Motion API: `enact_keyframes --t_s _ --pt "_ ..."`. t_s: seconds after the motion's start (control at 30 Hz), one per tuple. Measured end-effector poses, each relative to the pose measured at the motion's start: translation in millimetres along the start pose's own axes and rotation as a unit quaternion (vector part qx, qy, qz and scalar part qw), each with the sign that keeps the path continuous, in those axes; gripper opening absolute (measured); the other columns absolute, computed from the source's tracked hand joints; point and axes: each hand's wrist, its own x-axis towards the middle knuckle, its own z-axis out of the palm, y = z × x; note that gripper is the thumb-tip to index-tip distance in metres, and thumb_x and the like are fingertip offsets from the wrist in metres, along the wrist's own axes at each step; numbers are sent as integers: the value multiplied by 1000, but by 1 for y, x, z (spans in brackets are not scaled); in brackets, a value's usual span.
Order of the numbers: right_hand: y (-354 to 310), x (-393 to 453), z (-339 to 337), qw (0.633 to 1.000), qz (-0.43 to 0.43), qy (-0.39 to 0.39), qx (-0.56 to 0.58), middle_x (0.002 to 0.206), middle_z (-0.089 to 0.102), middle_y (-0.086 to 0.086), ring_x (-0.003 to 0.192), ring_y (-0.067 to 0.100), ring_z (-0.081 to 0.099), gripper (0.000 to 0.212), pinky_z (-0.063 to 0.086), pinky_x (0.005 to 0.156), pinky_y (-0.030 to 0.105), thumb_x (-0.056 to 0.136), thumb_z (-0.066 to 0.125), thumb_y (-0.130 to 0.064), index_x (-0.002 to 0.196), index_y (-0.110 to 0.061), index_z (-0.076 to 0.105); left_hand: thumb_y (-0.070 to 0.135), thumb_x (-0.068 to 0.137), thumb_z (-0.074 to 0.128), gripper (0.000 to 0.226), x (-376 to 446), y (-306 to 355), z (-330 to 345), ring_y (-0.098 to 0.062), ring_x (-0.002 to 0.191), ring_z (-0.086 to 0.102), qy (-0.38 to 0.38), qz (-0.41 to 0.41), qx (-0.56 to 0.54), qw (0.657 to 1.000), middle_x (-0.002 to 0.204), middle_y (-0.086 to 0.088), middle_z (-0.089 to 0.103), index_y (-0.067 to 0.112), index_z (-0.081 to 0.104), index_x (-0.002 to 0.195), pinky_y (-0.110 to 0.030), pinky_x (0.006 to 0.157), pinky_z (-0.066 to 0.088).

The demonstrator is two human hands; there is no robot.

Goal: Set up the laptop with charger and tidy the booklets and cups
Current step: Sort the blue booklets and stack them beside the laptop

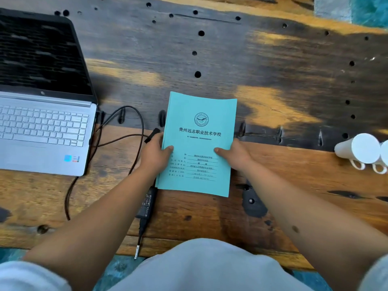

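Note:
A teal booklet (199, 133) with black printed text is held over the middle of the wooden table (273, 196). My left hand (154, 154) grips its left edge, thumb on the cover. My right hand (235, 155) grips its right edge the same way. An open silver laptop (42, 131) with a dark screen stands at the left. A black charger brick (148, 203) lies below the booklet's left corner, and its cable (137, 116) loops to the laptop's right side. White cups (361, 152) lie on their sides at the right edge.
The tabletop has many dark holes and slots across its far half. The table's front edge runs just above my lap, and a loose cable end (137, 248) hangs over it. Teal floor shows at the top right.

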Motion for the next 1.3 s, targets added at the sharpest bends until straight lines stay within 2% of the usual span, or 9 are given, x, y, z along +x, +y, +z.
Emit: enact_keyframes --t_s 0.1,0.23,0.4,0.57,0.73,0.87,1.0,1.13,1.3 --pt "-3 0 3 996 4 33 -78 124 65 6 109 27 62 49 45 75 29 87 69 -42 126 -14 56 26 93 63 44 0 -2 -4 -11 89 56 16 37 52 998 121 2 68 25 54 136 -24 72 42" --pt "2 -10 1 985 -1 106 -136 124 58 8 113 28 57 54 39 72 32 83 70 -47 121 -15 51 25 92 64 30 -5 1 -4 -17 87 60 44 65 111 991 111 -2 71 18 61 120 -25 69 37" --pt "15 -30 11 996 42 66 31 122 66 4 109 24 63 45 52 91 40 86 70 -36 124 -14 57 19 94 55 42 -27 -1 3 -31 102 60 57 60 117 990 114 -10 67 16 56 136 -33 82 45" --pt "22 -49 29 984 55 57 157 120 69 1 103 22 67 32 55 91 46 89 69 -24 119 -17 64 14 92 53 31 -30 1 2 -35 107 56 33 29 139 989 112 -19 63 3 63 120 -36 86 46" --pt "15 -50 29 982 62 65 164 117 70 0 102 23 67 28 55 91 46 89 69 -25 116 -18 66 15 91 50 34 -29 1 -7 -34 103 58 -6 15 146 989 117 -18 62 8 60 122 -36 82 48" --pt "16 -53 20 983 55 8 176 122 69 -1 102 19 67 27 55 89 38 90 68 -26 116 -20 66 21 94 56 47 -34 4 -6 -36 112 56 -57 27 172 983 128 -21 56 5 46 137 -34 88 45" --pt "19 -64 5 998 -37 31 -33 139 55 5 122 24 54 53 46 95 34 88 67 -36 137 -23 49 34 93 58 66 -56 10 -6 -31 133 42 -32 126 169 977 148 -13 42 12 27 148 -39 104 40" --pt "32 -97 -3 954 -77 74 -279 166 6 3 151 29 6 96 19 117 46 79 51 -73 155 -34 6 67 90 36 85 -94 4 -10 -29 150 11 0 168 353 920 165 -8 4 25 3 156 -48 116 29" --pt "53 -146 -2 917 -102 116 -368 162 -20 -5 150 29 -15 111 8 116 60 63 31 -93 152 -41 -8 85 76 14 95 -142 -5 -19 -29 151 -9 5 202 441 874 165 -7 -10 35 -4 155 -57 118 19"
